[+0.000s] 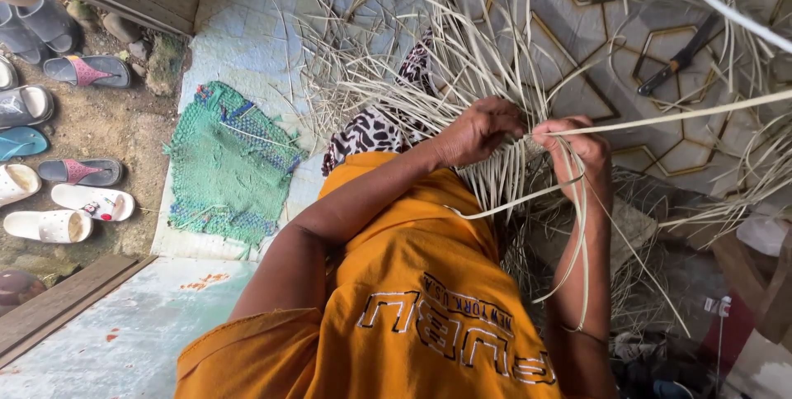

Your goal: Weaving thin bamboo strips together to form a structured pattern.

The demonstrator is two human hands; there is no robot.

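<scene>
left hand (477, 128): grip pinching pale palm strips (503, 176) | right hand (577, 151): grip closed on one long strip (676, 118) | green mat (227, 164): left of strips | knife (681, 56): beyond strips

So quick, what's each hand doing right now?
Left hand: closed, gripping the pale straw strips of the weaving.
Right hand: closed, pinching one long strip that runs off to the right.
</scene>
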